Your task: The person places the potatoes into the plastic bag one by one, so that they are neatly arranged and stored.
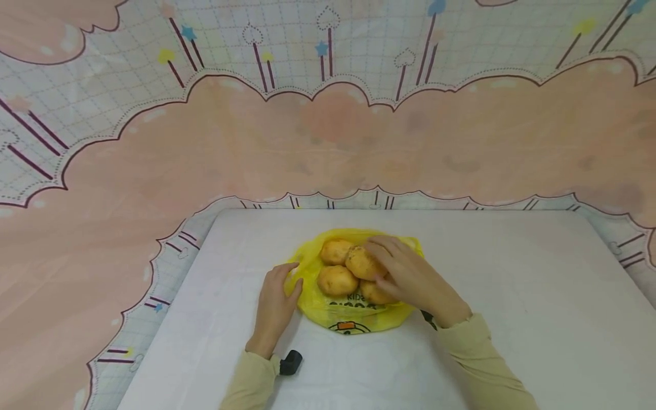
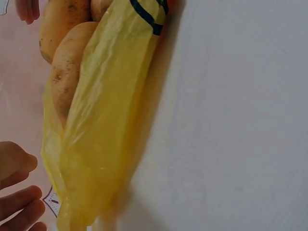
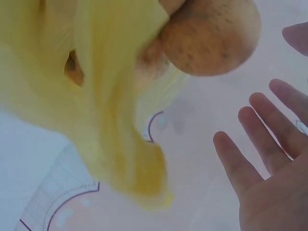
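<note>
Several potatoes (image 1: 337, 281) lie in a heap on a spread yellow plastic bag (image 1: 328, 319) with dark printing. One potato (image 1: 363, 263) sits on top of the others. My right hand (image 1: 410, 273) is over the heap's right side, overlapping the top potato in the head view. In the right wrist view its spread fingers (image 3: 262, 139) stand apart from the potato (image 3: 211, 38). At the bag's left edge is my left hand (image 1: 275, 302), thumb and fingers parted with nothing between them. The left wrist view shows its fingertips (image 2: 24, 207) beside the bag's gathered end.
A white-covered table (image 1: 523, 285) carries the bag. Behind it hangs a printed cloth (image 1: 328, 142) in pink and white, which also runs down along both sides of the table. A black wrist-worn device (image 1: 291, 363) juts out from the left sleeve.
</note>
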Available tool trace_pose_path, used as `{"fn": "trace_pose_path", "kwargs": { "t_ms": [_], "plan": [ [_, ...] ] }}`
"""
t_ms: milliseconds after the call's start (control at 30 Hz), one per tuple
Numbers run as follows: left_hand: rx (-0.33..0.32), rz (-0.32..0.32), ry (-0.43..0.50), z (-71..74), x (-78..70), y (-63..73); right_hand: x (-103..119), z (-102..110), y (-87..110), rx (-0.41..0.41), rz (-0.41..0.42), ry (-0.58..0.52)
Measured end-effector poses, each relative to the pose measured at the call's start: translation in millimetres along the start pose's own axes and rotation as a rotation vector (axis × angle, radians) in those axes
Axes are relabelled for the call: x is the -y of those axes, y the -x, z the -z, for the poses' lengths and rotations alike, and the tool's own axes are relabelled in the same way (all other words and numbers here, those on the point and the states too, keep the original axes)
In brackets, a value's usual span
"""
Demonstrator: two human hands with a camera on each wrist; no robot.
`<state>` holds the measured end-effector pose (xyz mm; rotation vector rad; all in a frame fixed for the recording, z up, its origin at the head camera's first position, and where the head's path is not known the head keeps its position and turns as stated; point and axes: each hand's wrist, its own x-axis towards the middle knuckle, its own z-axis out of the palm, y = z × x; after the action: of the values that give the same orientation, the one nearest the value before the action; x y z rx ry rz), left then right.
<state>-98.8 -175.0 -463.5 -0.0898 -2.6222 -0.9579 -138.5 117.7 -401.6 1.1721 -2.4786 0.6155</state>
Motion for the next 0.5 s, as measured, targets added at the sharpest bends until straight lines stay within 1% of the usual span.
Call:
{"fn": "trace_pose_path", "kwargs": {
  "t_ms": [133,267,500],
  "plan": [
    [-0.012,-0.038,-0.011,7.5,-6.8,-0.1,1,8,5.0,-0.013,-0.016,0.018],
    [-0.022,-0.079,-0.037,14.1,-14.2,-0.5,0,14,10.5,-0.008,-0.046,0.036],
    [-0.032,-0.162,-0.083,21.5,-22.7,-0.3,0,24,22.4,-0.001,-0.107,0.105]
  ]
}}
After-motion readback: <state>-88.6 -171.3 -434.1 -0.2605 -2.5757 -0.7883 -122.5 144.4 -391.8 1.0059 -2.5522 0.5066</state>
